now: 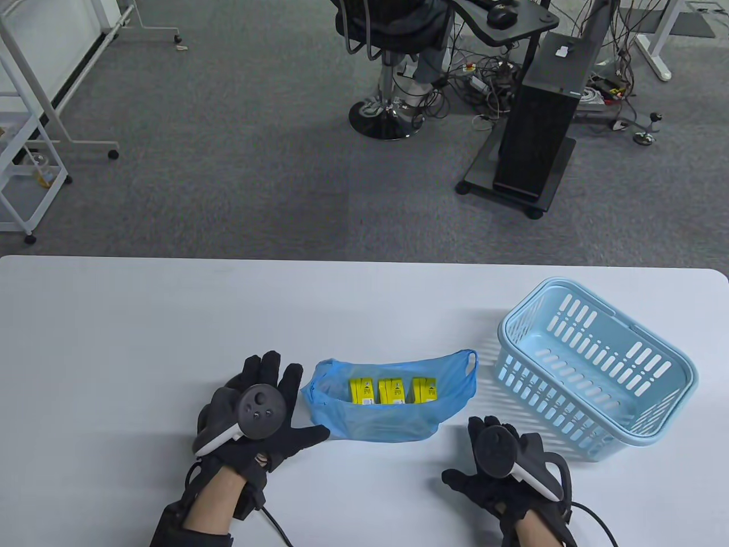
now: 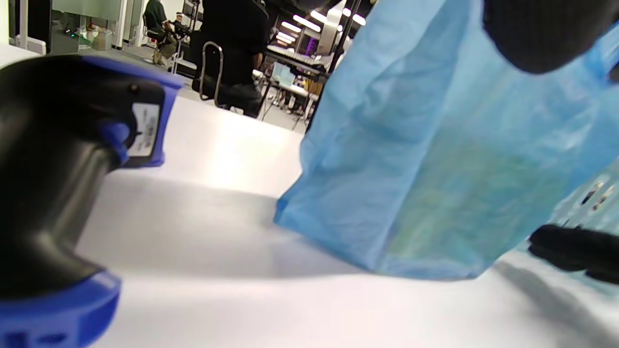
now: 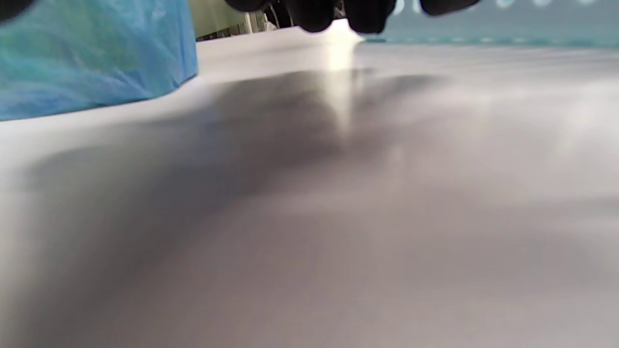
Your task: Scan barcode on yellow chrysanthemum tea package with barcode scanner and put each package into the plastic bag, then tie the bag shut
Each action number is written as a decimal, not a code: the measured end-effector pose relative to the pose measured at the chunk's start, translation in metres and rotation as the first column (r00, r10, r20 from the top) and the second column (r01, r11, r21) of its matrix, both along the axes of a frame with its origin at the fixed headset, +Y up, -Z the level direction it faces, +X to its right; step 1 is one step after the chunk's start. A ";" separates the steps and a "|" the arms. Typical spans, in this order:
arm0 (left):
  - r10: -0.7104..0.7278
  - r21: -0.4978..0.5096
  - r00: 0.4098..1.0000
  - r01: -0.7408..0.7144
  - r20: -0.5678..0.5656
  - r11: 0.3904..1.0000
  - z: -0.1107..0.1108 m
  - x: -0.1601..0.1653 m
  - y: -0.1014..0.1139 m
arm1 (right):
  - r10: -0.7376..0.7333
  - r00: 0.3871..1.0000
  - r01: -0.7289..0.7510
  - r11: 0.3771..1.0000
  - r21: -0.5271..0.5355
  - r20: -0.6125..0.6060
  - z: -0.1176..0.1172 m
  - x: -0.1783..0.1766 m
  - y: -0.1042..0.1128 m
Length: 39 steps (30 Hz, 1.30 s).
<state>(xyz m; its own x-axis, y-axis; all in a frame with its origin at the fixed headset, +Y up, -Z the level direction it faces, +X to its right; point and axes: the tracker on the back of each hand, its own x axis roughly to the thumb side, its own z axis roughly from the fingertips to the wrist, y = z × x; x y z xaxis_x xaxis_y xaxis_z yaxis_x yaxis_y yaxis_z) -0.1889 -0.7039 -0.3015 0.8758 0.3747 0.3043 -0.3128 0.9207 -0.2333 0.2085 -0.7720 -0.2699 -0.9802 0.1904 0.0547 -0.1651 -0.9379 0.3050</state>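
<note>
Left hand [image 1: 259,413]: rests flat near the table's front edge, left of centre; fingers straight and spread, gripping nothing; thumb tip at the bag's lower left corner, contact cannot be told.
Right hand [image 1: 501,458]: lies palm down near the front edge, right of centre; fingers loosely extended, holding nothing; just beside the bag's right corner, apart from it.
Blue plastic bag [image 1: 387,419]: lies between the two hands, mouth open toward the table's far edge; handles untied, one loop [image 1: 468,364] at its right end.
Chrysanthemum tea packages [image 1: 393,391]: three yellow boxes in a row inside the bag.
Barcode scanner [image 2: 58,193]: black with blue trim; seen only in the left wrist view, lying on the table beside the bag, under the left hand.
Light blue basket [image 1: 598,364]: near the table's right edge, tilted; right of the bag.
Table [image 1: 171,319]: white surface.
</note>
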 end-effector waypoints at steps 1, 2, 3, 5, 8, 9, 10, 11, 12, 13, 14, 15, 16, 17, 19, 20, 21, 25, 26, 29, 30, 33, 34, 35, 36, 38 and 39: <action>0.017 0.008 1.000 -0.017 0.002 1.000 0.001 -0.001 0.002 | -0.013 1.000 0.013 1.000 0.006 0.003 0.000 0.000 0.001; 0.043 0.015 0.999 -0.043 0.009 0.999 0.002 -0.001 0.006 | -0.040 0.999 0.040 0.999 0.014 0.004 0.000 -0.001 0.004; 0.055 0.016 0.998 -0.056 0.014 0.998 0.002 -0.001 0.009 | -0.055 0.998 0.055 0.998 0.022 0.007 0.000 -0.001 0.006; 0.086 0.039 0.996 -0.087 0.018 0.995 0.005 0.000 0.017 | -0.057 0.998 0.057 0.997 0.053 0.002 0.001 -0.002 0.011; 0.108 0.063 0.994 -0.109 0.018 0.992 0.008 0.000 0.026 | -0.066 0.998 0.066 0.994 0.089 0.001 0.001 -0.001 0.017; 0.103 0.070 0.994 -0.104 0.022 0.992 0.009 0.000 0.028 | -0.088 0.996 0.087 0.992 0.095 0.003 0.001 0.000 0.019; 0.100 0.078 0.995 -0.102 0.028 0.992 0.011 0.001 0.029 | -0.094 0.996 0.093 0.991 0.096 0.002 0.001 0.000 0.020; 0.103 0.095 0.994 -0.106 0.039 0.990 0.013 0.003 0.032 | -0.109 0.994 0.107 0.988 0.112 0.006 0.003 0.000 0.024; 0.112 0.116 0.992 -0.117 0.048 0.986 0.016 0.004 0.036 | -0.128 0.992 0.126 0.981 0.145 0.007 0.004 0.001 0.029; 0.122 0.135 0.991 -0.129 0.059 0.982 0.018 0.006 0.040 | -0.148 0.989 0.146 0.974 0.174 0.002 0.005 0.001 0.034; 0.140 0.154 0.988 -0.149 0.071 0.977 0.020 0.007 0.047 | -0.178 0.984 0.174 0.961 0.215 -0.003 0.006 0.002 0.043; 0.156 0.170 0.985 -0.167 0.080 0.971 0.022 0.008 0.053 | -0.194 0.981 0.189 0.951 0.243 -0.003 0.006 0.003 0.050; 0.179 0.198 0.980 -0.193 0.089 0.961 0.025 0.010 0.061 | -0.221 0.975 0.212 0.932 0.294 -0.001 0.007 0.006 0.061; 0.197 0.215 0.976 -0.213 0.093 0.953 0.027 0.011 0.066 | -0.236 0.972 0.223 0.918 0.328 0.001 0.008 0.007 0.068; 0.241 0.244 0.968 -0.250 0.066 0.937 0.034 0.014 0.077 | -0.237 0.971 0.218 0.886 0.409 -0.005 0.011 0.007 0.085; 0.246 0.255 0.968 -0.253 0.059 0.933 0.039 0.016 0.083 | -0.216 0.976 0.199 0.877 0.437 -0.012 0.012 0.007 0.095; 0.249 0.271 0.967 -0.255 0.056 0.928 0.042 0.018 0.087 | -0.211 0.977 0.193 0.870 0.454 -0.012 0.013 0.006 0.101; 0.208 0.371 0.978 -0.185 -0.023 0.910 0.052 0.032 0.101 | -0.296 0.955 0.269 0.843 0.467 -0.016 0.006 0.006 0.131; 0.199 0.393 0.978 -0.162 -0.055 0.905 0.053 0.034 0.102 | -0.309 0.951 0.280 0.840 0.466 -0.014 0.004 0.007 0.136; 0.150 0.445 0.980 -0.076 -0.134 0.892 0.053 0.042 0.106 | -0.336 0.942 0.307 0.845 0.438 -0.012 -0.006 0.004 0.154; 0.149 0.437 0.979 -0.073 -0.141 0.896 0.052 0.042 0.107 | -0.336 0.942 0.309 0.838 0.450 -0.020 -0.009 0.003 0.159; 0.182 0.431 0.975 -0.113 -0.124 0.895 0.049 0.043 0.113 | -0.302 0.953 0.271 0.855 0.442 -0.002 -0.021 -0.002 0.168; 0.186 0.435 0.976 -0.118 -0.117 0.893 0.047 0.044 0.116 | -0.294 0.956 0.264 0.860 0.436 0.003 -0.024 -0.003 0.169; 0.180 0.437 0.978 -0.119 -0.101 0.892 0.045 0.046 0.120 | -0.296 0.955 0.266 0.863 0.430 0.003 -0.028 -0.005 0.171; 0.165 0.435 0.983 -0.117 -0.076 0.893 0.042 0.050 0.125 | -0.307 0.952 0.278 0.865 0.418 0.002 -0.032 -0.009 0.173; 0.147 0.434 0.988 -0.115 -0.040 0.893 0.036 0.055 0.131 | -0.303 0.953 0.278 0.873 0.400 0.000 -0.035 -0.013 0.175; 0.136 0.430 0.991 -0.118 -0.012 0.895 0.033 0.060 0.136 | -0.291 0.957 0.266 0.864 0.427 -0.008 -0.037 -0.017 0.178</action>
<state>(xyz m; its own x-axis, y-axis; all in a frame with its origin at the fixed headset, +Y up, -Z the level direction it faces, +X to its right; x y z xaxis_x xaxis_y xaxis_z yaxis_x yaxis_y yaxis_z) -0.1291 -0.5683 -0.2688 0.8444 0.3253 0.4256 -0.4346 0.8805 0.1893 0.1919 -0.5935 -0.3071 -0.8936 0.4271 0.1381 -0.4434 -0.8879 -0.1230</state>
